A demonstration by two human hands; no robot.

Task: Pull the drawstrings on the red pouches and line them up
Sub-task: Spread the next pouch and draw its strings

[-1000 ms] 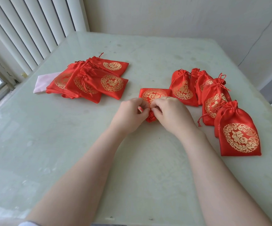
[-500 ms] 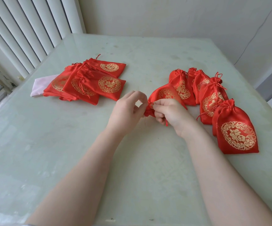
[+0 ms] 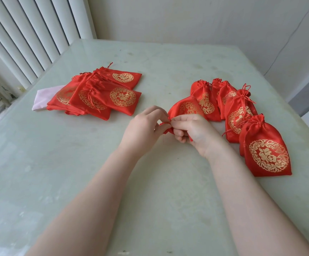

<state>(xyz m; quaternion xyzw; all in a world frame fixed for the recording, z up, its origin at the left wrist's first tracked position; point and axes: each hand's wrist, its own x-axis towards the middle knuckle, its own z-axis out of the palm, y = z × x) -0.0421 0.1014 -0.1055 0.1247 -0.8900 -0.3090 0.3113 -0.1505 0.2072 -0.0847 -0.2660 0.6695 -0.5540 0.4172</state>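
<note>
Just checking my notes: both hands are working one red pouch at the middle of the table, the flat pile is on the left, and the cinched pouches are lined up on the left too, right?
Not quite. The head view shows the cinched pouches lined up on the right. The rest stands: left hand and right hand hold one red pouch, flat pile on the left.

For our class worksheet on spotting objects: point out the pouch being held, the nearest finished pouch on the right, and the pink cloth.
held pouch [image 3: 186, 108], head view, on its gold-printed body.
nearest finished pouch [image 3: 268, 156], head view, on its gold emblem.
pink cloth [image 3: 42, 97], head view, on its exposed part.
</note>
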